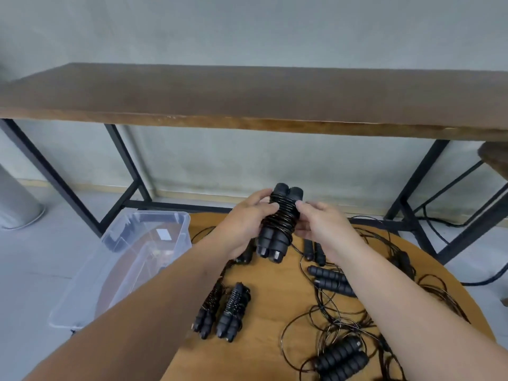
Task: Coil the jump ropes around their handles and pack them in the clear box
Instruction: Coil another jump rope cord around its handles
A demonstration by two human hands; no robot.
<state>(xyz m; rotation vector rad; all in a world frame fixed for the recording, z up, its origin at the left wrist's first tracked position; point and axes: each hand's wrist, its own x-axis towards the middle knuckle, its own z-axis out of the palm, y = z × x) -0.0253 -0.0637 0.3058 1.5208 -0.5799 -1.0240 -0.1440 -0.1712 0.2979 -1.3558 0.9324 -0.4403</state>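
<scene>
Above the round wooden table (pixel 275 292), both hands grip one coiled jump rope (pixel 279 224).

Left hand (pixel 244 224) wraps its fingers round the bundle's left side; right hand (pixel 324 226) pinches its right side. Two wound bundles (pixel 222 312) lie near the table's left edge, beside the clear box (pixel 176 237) overhanging that edge. Loose ropes (pixel 343 320) crowd the right half.
</scene>
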